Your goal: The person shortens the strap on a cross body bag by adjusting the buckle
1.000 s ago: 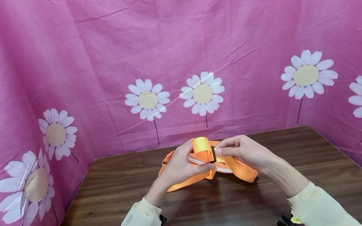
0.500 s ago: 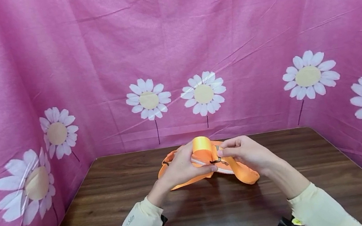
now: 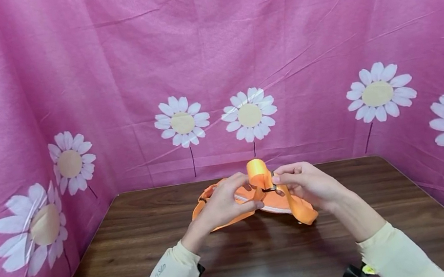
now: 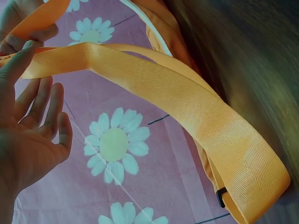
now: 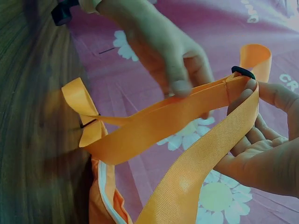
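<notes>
An orange zippered bag (image 3: 277, 200) with a white zip lies at the far middle of the table. Its broad orange strap (image 4: 182, 102) rises in loops between both hands. My right hand (image 3: 312, 184) pinches the strap at a black slide buckle (image 5: 243, 72), from which a short loop (image 3: 258, 171) of webbing stands up. To the left of the buckle, my left hand (image 3: 224, 202) pinches the strap between thumb and fingers. In the left wrist view, a second black buckle (image 4: 221, 197) sits lower on the strap.
The dark wooden table (image 3: 244, 263) reaches toward me. A pink cloth (image 3: 273, 25) with printed daisies hangs around its back and sides. Black wrist-camera mounts (image 3: 354, 275) stick out under the sleeves.
My right hand has moved the buckle and its loop a little right and up, away from the left hand. My left hand has stayed nearly in place, with its fingers now left of the loop.
</notes>
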The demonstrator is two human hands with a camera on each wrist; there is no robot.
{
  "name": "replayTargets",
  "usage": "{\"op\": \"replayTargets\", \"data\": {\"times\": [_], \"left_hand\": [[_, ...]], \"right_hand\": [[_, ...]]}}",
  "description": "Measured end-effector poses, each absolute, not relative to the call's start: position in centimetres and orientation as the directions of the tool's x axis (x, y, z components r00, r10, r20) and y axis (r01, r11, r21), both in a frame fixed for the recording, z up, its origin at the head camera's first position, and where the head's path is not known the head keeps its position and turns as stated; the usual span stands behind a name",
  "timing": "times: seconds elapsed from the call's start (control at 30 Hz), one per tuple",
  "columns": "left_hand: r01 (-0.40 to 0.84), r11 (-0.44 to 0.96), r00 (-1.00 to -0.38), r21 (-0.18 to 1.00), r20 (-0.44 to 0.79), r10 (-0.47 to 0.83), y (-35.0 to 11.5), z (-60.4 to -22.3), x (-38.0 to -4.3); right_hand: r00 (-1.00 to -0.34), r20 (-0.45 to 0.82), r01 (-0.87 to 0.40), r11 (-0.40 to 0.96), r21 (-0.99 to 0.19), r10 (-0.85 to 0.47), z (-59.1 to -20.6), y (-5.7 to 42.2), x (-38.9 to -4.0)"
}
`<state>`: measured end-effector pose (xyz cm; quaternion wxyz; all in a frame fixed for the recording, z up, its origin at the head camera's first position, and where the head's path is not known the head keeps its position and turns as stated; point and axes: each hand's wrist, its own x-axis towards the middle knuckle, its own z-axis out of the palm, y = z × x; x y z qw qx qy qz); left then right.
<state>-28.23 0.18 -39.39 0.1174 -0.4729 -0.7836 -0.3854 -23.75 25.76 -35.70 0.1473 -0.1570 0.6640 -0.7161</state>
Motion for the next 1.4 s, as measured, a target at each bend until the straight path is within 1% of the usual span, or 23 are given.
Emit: {"op": "replayTargets", "data": {"times": [0.17, 0.3, 0.4, 0.53, 0.67, 0.83, 1.0, 1.13, 1.27, 1.4], "left_hand": [[0.823, 0.36, -0.558, 0.441, 0.5, 0.663, -0.3, -39.4, -28.6], [0.793, 0.438, -0.603, 0.423, 0.447, 0.66, -0.9, -39.3, -29.1], [0.767, 0.478, -0.637, 0.428, 0.419, 0.647, -1.4, -39.5, -29.6], [0.745, 0.498, -0.662, 0.444, 0.404, 0.631, -2.0, -39.8, -30.3], [0.74, 0.51, -0.669, 0.438, 0.405, 0.623, -2.4, -39.9, -30.7], [0.741, 0.537, -0.671, 0.403, 0.401, 0.624, -2.9, -40.2, -31.1], [0.721, 0.566, -0.692, 0.4, 0.366, 0.622, -3.1, -40.4, -31.4], [0.704, 0.581, -0.707, 0.409, 0.32, 0.631, -3.1, -40.4, -31.4], [0.71, 0.583, -0.699, 0.396, 0.288, 0.655, -2.8, -40.2, -30.8], [0.744, 0.558, -0.664, 0.367, 0.31, 0.681, -2.3, -39.4, -29.9]], "right_hand": [[-0.913, 0.06, -0.013, -0.119, -0.993, -0.404, -35.2, 26.3, -23.8], [-0.912, 0.109, -0.041, -0.175, -0.984, -0.395, -34.7, 26.8, -23.8], [-0.914, 0.132, -0.056, -0.203, -0.978, -0.385, -34.5, 27.1, -23.8], [-0.917, 0.133, -0.054, -0.213, -0.975, -0.377, -34.4, 27.4, -23.9], [-0.919, 0.135, -0.054, -0.222, -0.974, -0.37, -34.4, 27.5, -24.0], [-0.924, 0.145, -0.061, -0.24, -0.969, -0.354, -34.3, 28.0, -23.9], [-0.927, 0.156, -0.071, -0.248, -0.966, -0.342, -34.2, 28.3, -23.9], [-0.928, 0.136, -0.058, -0.226, -0.972, -0.348, -34.4, 28.0, -24.0], [-0.933, 0.114, -0.058, -0.17, -0.984, -0.342, -34.6, 27.5, -23.8], [-0.933, 0.107, -0.07, -0.119, -0.99, -0.345, -34.9, 26.9, -23.6]]}}
